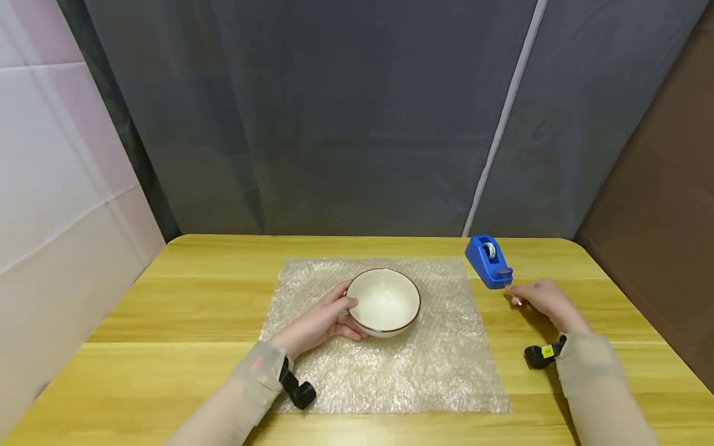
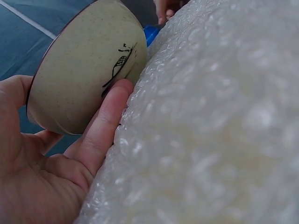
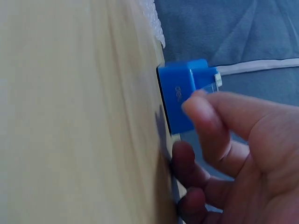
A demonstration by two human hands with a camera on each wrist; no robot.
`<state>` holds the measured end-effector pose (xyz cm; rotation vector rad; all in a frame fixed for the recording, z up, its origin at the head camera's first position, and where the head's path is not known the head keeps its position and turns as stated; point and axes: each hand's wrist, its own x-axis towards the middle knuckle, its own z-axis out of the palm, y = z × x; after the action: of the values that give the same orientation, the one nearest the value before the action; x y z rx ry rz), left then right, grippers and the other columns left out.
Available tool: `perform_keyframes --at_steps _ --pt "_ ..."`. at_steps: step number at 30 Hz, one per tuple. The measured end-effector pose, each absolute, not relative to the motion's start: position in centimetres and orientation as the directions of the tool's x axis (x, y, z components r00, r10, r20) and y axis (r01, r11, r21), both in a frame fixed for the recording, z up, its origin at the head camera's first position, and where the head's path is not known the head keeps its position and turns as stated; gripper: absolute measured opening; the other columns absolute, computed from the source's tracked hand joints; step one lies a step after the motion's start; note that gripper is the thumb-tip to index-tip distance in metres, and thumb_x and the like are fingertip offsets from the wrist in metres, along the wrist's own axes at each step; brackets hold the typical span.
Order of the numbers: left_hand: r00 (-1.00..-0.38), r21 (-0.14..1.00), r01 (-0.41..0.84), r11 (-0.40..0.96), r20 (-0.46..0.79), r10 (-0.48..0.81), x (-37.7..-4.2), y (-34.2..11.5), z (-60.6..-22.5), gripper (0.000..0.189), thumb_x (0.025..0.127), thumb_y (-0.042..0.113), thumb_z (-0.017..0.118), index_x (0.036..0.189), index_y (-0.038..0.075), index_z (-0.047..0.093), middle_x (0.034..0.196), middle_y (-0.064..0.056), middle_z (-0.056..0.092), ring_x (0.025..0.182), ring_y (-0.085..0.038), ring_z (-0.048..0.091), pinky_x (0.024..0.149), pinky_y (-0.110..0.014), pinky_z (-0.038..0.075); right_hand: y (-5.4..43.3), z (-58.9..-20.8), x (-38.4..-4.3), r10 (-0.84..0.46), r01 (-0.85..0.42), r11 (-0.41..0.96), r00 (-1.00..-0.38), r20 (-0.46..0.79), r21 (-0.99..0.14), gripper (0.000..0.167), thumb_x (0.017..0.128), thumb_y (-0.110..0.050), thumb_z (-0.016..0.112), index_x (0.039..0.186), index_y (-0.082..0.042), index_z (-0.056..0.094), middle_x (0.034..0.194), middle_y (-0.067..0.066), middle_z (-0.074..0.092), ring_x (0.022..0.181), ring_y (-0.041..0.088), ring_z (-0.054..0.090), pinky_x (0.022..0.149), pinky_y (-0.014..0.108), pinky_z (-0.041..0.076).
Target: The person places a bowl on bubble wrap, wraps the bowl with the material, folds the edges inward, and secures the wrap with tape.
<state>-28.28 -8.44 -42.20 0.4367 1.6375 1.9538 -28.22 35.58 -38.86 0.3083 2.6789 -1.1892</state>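
A cream bowl with a brown rim is held by my left hand, thumb over the rim and fingers beneath. It tilts above a sheet of bubble wrap spread flat. The left wrist view shows a dark drawing on the bowl's outer wall. Over on the right, my right hand is at the front end of a blue tape dispenser. Thumb and index finger pinch the end of the clear tape at the cutter; their tips partly hide it. The other fingers are loosely curled.
The wooden table carries everything. The white tape roll sits inside the dispenser, just beyond the bubble wrap's right edge. A dark grey curtain hangs behind the table, with a pale panel left and a brown one right.
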Motion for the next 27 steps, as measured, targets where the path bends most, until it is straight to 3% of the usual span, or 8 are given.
perform_keyframes --at_steps 13,21,27 --pt "-0.795 0.975 -0.198 -0.104 -0.098 0.598 -28.3 -8.5 -42.2 0.067 0.1 0.019 0.046 0.155 0.012 0.009 0.117 -0.036 0.053 0.076 -0.027 0.069 0.074 -0.038 0.059 36.1 -38.1 -29.4 0.07 0.284 0.701 -0.94 -0.332 -0.655 0.039 0.09 -0.039 0.064 0.061 -0.012 0.066 0.062 -0.001 0.049 0.065 0.017 0.045 0.059 0.029 0.033" --pt "-0.796 0.975 -0.2 -0.101 -0.101 0.597 -28.2 -8.6 -42.2 0.066 0.1 0.019 0.045 0.155 0.012 0.01 0.118 -0.035 0.052 0.076 -0.026 0.069 0.075 -0.038 0.058 36.4 -38.0 -30.0 0.044 0.287 0.72 -0.928 -0.371 -0.632 0.039 0.092 -0.038 0.062 0.063 -0.012 0.067 0.068 0.0 0.051 0.072 0.019 0.045 0.067 0.032 0.031" --pt "-0.798 0.974 -0.196 -0.11 -0.093 0.596 -28.2 -8.5 -42.3 0.067 0.1 0.019 0.046 0.155 0.01 0.009 0.118 -0.035 0.052 0.075 -0.025 0.068 0.073 -0.037 0.059 36.4 -37.9 -30.2 0.042 0.299 0.729 -0.918 -0.395 -0.616 0.04 0.091 -0.041 0.063 0.062 -0.013 0.067 0.064 -0.002 0.05 0.068 0.017 0.045 0.064 0.03 0.031"
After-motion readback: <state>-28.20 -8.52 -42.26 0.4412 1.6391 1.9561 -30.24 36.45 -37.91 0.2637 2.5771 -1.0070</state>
